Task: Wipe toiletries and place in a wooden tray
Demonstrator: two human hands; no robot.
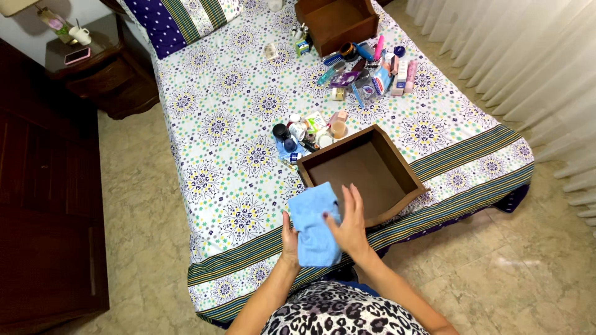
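Head view. You hold a light blue cloth (313, 226) between both hands over the foot of the bed (223, 124), just at the near left corner of an empty wooden drawer (363, 174). The cloth is soft, plain and crumpled, folded over on itself into a rough oblong; its upper edge overlaps the drawer's near rim, its lower end hangs toward you.

Your left hand (289, 243) sits under the cloth's left edge, thumb showing along the side; its other fingers are hidden behind the fabric, so you cannot tell how far they curl, though the hand carries the cloth. Your right hand (349, 224) lies on the cloth's right side, fingers extended and slightly spread, palm pressed against the fabric, fingertips pointing up over the drawer's rim.

The drawer is dark brown inside, set at an angle on the patterned bedspread. Just beyond its far left corner lies a cluster of small jars and bottles (307, 131). Farther up the bed a second wooden drawer (338, 23) stands, with a spread of brushes, tubes and packets (369, 71) beside it.
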